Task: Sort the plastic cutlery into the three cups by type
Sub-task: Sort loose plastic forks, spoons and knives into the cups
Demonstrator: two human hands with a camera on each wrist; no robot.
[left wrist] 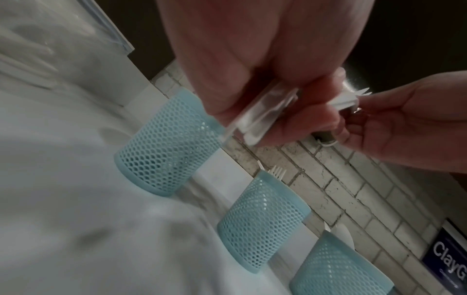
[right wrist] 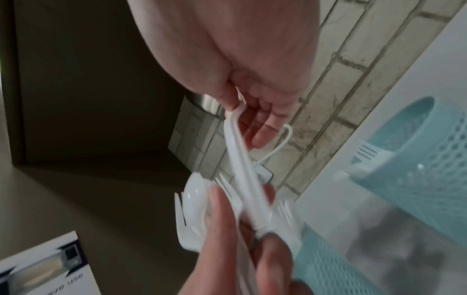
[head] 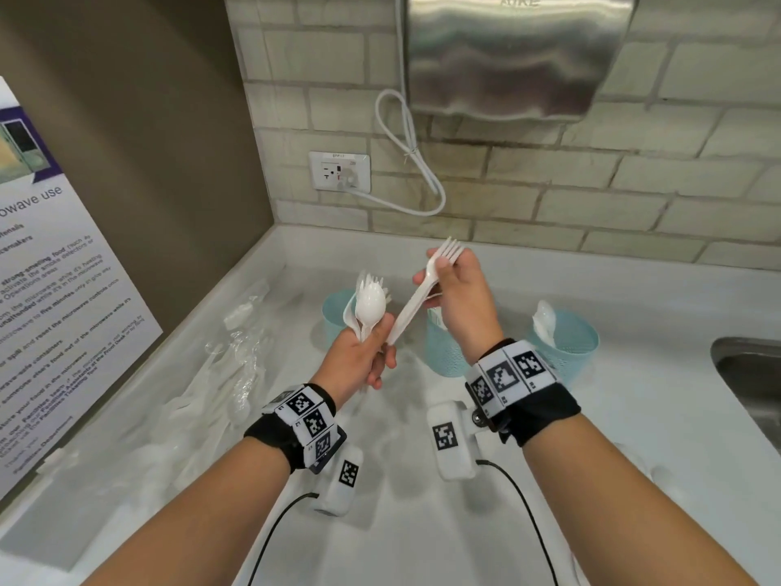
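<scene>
My left hand [head: 367, 357] grips a bunch of white plastic cutlery [head: 370, 304], a spoon and forks, heads up above the counter. My right hand [head: 458, 289] pinches one white fork [head: 422, 293] near its head, tines up; its handle slants down to the left hand's fingers. Three light blue mesh cups stand in a row behind: the left cup [left wrist: 166, 151], the middle cup [left wrist: 260, 221] with forks in it, and the right cup [head: 568, 344] with white spoons in it. In the right wrist view the fork [right wrist: 240, 163] runs from my fingers down to the bunch.
Loose white cutlery and clear wrappers [head: 228, 365] lie on the white counter [head: 634, 437] at the left. A steel sink [head: 752, 382] is at the right edge. A leaning microwave sign [head: 50, 289], a wall outlet with cord [head: 340, 172] and a steel dispenser [head: 515, 52] are behind.
</scene>
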